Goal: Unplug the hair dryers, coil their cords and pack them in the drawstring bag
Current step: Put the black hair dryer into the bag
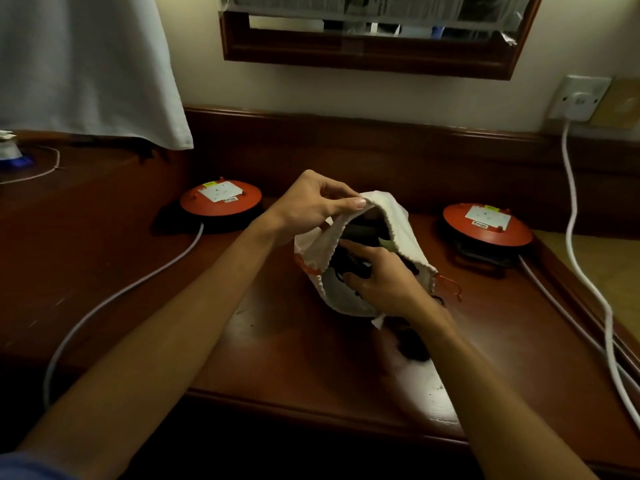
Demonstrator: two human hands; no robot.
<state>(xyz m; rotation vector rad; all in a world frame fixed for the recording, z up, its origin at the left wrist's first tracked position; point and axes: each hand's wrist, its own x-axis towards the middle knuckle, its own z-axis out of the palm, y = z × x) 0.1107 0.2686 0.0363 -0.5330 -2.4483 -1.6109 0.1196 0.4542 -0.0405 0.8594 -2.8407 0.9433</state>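
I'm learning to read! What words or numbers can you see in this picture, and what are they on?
None can be read.
Left red cable reel: white socket plate, yellow tag and a small dark label, all too blurred.
Right red cable reel: white plate and a small dark label, too blurred.
Printed sheets behind the mirror frame: lines of print, too small.
Drawstring bag: no writing shows.

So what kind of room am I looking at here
Probably a hotel or guest room dressing table: a dark wooden desk against the wall, a wood-framed mirror above it, and a wall socket with a white plug in it.
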